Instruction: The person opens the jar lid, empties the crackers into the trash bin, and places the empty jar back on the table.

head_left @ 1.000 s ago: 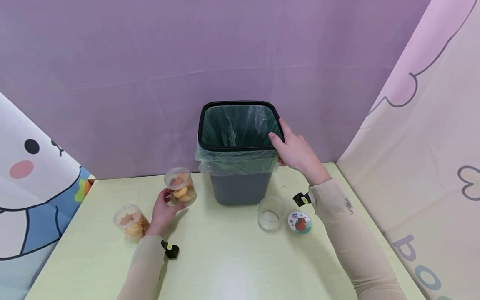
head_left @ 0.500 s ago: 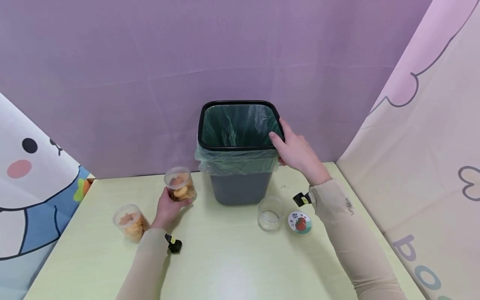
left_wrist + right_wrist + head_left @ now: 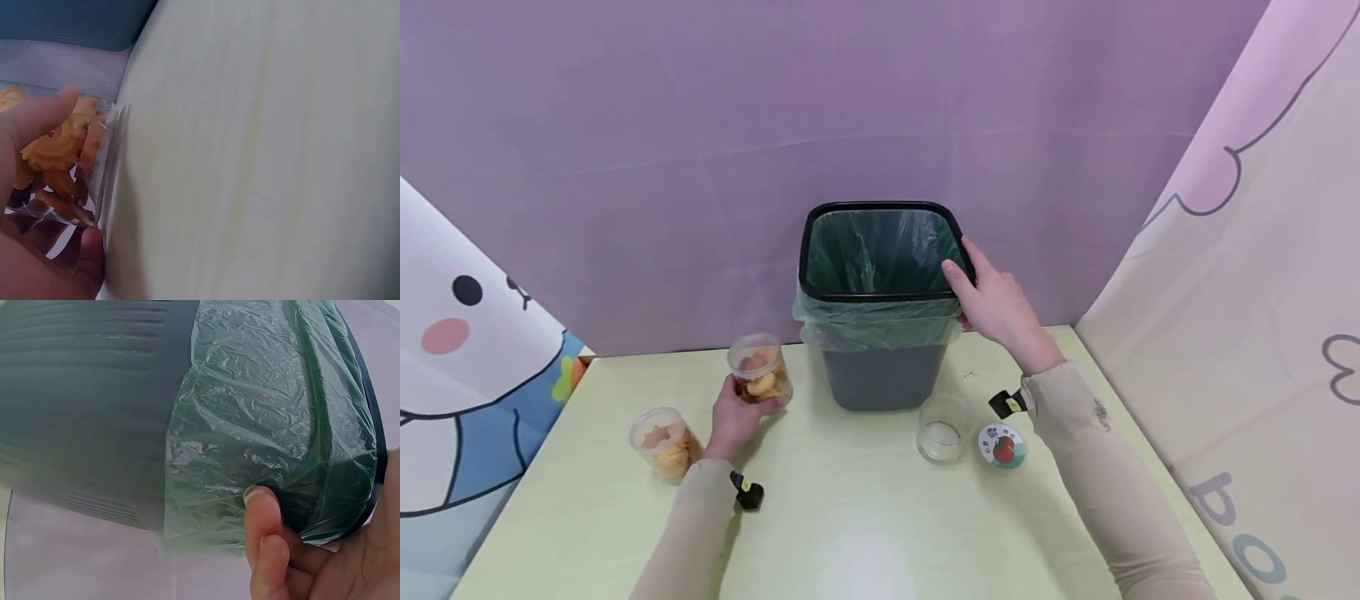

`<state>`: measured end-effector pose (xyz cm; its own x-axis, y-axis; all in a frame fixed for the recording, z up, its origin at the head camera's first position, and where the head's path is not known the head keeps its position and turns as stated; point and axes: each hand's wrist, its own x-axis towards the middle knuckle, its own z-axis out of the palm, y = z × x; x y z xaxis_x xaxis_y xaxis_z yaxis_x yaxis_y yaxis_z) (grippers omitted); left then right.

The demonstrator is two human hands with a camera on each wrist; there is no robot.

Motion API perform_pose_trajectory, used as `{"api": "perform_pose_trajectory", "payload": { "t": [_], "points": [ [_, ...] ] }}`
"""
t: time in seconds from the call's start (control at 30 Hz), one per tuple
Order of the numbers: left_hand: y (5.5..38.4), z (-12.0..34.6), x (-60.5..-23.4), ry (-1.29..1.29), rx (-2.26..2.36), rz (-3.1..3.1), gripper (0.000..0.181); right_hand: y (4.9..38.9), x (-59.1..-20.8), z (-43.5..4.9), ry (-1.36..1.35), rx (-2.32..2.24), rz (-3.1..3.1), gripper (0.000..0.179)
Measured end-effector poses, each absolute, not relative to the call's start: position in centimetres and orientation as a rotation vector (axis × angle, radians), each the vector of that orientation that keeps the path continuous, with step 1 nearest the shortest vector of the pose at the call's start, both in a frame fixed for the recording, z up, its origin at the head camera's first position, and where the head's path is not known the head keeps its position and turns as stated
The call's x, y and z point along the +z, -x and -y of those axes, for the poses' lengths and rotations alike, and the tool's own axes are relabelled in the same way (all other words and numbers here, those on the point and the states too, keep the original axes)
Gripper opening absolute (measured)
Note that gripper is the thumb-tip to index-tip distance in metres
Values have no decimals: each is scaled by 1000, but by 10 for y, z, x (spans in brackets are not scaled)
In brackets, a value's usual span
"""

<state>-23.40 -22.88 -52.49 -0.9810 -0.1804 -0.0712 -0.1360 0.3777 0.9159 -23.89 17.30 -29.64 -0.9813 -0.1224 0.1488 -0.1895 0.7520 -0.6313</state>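
In the head view my left hand (image 3: 737,421) holds a clear plastic jar of cookies (image 3: 762,382) left of the bin. Up close in the left wrist view, the thumb lies across the jar's side (image 3: 59,147) and the other fingers curl beneath it, with the jar's bottom edge right at the tabletop. My right hand (image 3: 1003,312) grips the right side of the black rim of a grey trash bin (image 3: 883,379), thumb on the inner side. Its fingertips press the folded-over green bin liner (image 3: 244,412) in the right wrist view.
Another jar of cookies (image 3: 668,450) stands left of my left forearm. Right of the bin are a clear, uncovered jar (image 3: 942,437) and a round lid with a tomato picture (image 3: 1002,447). A purple curtain (image 3: 880,100) hangs behind the table (image 3: 850,508).
My left hand has shifted its hold slightly, with the forearm a little farther right; the cookie jar stays in place. The right hand keeps its grip on the bin rim.
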Motion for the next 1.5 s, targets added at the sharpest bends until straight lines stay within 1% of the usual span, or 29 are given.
{"api": "perform_pose_trajectory", "payload": {
  "t": [0.4, 0.63, 0.87, 1.07, 1.27, 1.5],
  "points": [
    [218, 222, -506, -244, -1656, 2645, 100, 232, -307, -180, -310, 1037, 2752, 79],
    [199, 215, -494, -174, -1664, 2628, 94, 219, -320, -185, -344, 1053, 2669, 74],
    [175, 206, -483, -107, -1723, 2589, 91, 201, -343, -197, -328, 1053, 2607, 69],
    [152, 197, -471, -45, -1749, 2559, 89, 181, -365, -198, -315, 1027, 2590, 59],
    [136, 189, -465, 34, -1743, 2512, 87, 164, -381, -190, -363, 1058, 2551, 50],
    [123, 178, -462, 97, -1721, 2509, 86, 148, -393, -171, -443, 1252, 2502, 39]
  ]
}}
